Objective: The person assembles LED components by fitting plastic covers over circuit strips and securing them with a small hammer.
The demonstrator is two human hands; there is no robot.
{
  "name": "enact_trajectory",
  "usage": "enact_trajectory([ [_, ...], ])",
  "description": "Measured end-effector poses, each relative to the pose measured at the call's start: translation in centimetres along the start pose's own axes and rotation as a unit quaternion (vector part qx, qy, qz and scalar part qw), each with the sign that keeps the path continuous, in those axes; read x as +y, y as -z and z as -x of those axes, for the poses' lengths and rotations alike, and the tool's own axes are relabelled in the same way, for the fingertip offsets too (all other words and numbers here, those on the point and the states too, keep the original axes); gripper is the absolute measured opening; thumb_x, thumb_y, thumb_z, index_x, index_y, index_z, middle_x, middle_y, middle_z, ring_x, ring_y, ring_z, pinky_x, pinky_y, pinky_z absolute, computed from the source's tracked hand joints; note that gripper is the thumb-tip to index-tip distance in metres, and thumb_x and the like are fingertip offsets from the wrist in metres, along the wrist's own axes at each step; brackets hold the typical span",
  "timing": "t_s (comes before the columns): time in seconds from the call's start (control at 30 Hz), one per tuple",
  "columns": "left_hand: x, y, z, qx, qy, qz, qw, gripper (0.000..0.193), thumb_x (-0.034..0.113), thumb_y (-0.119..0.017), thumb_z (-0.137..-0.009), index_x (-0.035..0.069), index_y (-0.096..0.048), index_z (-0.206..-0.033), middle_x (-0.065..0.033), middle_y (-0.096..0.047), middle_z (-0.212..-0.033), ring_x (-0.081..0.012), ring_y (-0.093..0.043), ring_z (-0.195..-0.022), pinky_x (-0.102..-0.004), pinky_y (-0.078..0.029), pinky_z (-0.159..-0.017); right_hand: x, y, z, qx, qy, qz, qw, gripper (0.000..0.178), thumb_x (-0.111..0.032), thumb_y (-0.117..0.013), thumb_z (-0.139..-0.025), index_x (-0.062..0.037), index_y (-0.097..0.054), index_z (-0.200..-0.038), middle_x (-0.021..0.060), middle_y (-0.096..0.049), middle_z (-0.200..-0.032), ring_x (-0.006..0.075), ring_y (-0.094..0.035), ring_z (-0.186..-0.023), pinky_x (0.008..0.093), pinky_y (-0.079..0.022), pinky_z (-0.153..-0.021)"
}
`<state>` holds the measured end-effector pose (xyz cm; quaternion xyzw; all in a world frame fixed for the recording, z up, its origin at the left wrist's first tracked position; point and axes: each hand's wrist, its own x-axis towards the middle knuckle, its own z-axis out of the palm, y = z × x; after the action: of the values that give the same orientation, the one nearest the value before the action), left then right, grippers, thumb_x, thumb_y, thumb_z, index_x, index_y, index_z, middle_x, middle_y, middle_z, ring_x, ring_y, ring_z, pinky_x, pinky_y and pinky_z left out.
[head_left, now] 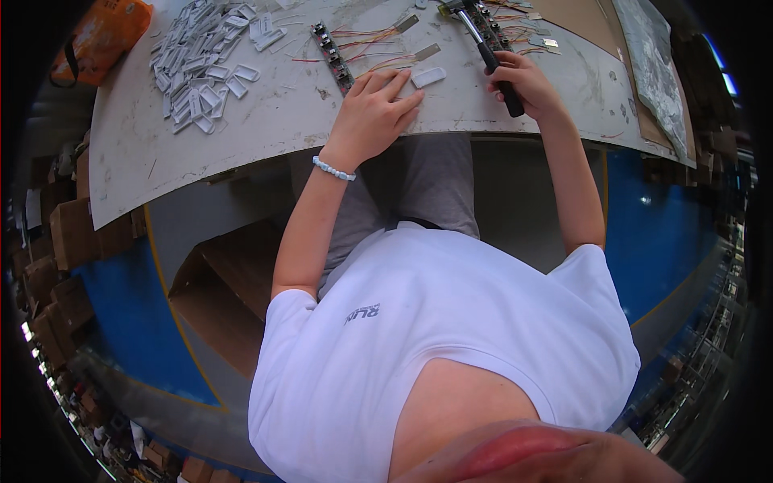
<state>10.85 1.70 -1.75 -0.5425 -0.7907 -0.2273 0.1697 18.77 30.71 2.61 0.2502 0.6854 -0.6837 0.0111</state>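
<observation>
My right hand (519,82) is wrapped round the black grip of a hammer (475,34). Its metal shaft points away from me, and the head lies at the top edge of the picture, beside a dark circuit board strip (494,30) with thin wires. My left hand (377,113) rests on the table, palm down with fingers spread. Its fingertips are at the near end of another circuit board strip (330,55), over some thin coloured wires. Small flat metal pieces (427,52) sit at the wires' ends. Just right of those fingers lies a white plastic casing (428,77).
A heap of white plastic casings (193,68) covers the table's left part. Beyond it, at the far left, is an orange bag (105,36). Cardboard and a clear plastic sheet (656,68) lie along the right side. A brown carton (217,290) stands on the floor, left of my legs.
</observation>
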Motion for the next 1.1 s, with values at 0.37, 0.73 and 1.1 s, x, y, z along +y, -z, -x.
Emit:
enact_trajectory([
  [0.37,0.1,0.2,0.4,-0.004,0.004,0.003,1.0,0.026,0.029,-0.064,-0.094,0.021,-0.072,-0.118,-0.0081,-0.063,-0.135,-0.0255,-0.054,-0.127,-0.04,-0.042,-0.105,2.3,-2.2,11.6,0.076,0.115,0.28,0.95,0.027,-0.018,-0.061,-0.1,-0.0023,-0.065,-0.123,0.0078,-0.061,-0.073,0.0156,-0.054,-0.057,0.0302,-0.046,-0.055],
  [0.73,-0.2,-0.2,0.3,-0.006,-0.004,0.002,1.0,0.026,0.029,-0.064,-0.094,0.022,-0.073,-0.117,-0.008,-0.063,-0.134,-0.0252,-0.053,-0.128,-0.0406,-0.042,-0.105,0.8,-5.6,13.2,0.114,0.264,0.388,0.875,0.028,-0.012,-0.061,-0.098,-0.0029,-0.059,-0.124,0.0219,-0.065,-0.086,0.0428,-0.063,-0.08,0.047,-0.048,-0.07],
  [1.1,-0.1,0.0,0.4,0.011,0.016,-0.022,1.0,0.03,0.033,-0.062,-0.095,0.018,-0.071,-0.118,-0.0122,-0.063,-0.133,-0.0275,-0.052,-0.127,-0.0417,-0.039,-0.107,1.7,-1.9,9.6,0.113,0.103,0.311,0.938,0.022,-0.019,-0.057,-0.102,0.0004,-0.066,-0.11,0.0122,-0.059,-0.067,0.0179,-0.055,-0.048,0.036,-0.045,-0.051],
])
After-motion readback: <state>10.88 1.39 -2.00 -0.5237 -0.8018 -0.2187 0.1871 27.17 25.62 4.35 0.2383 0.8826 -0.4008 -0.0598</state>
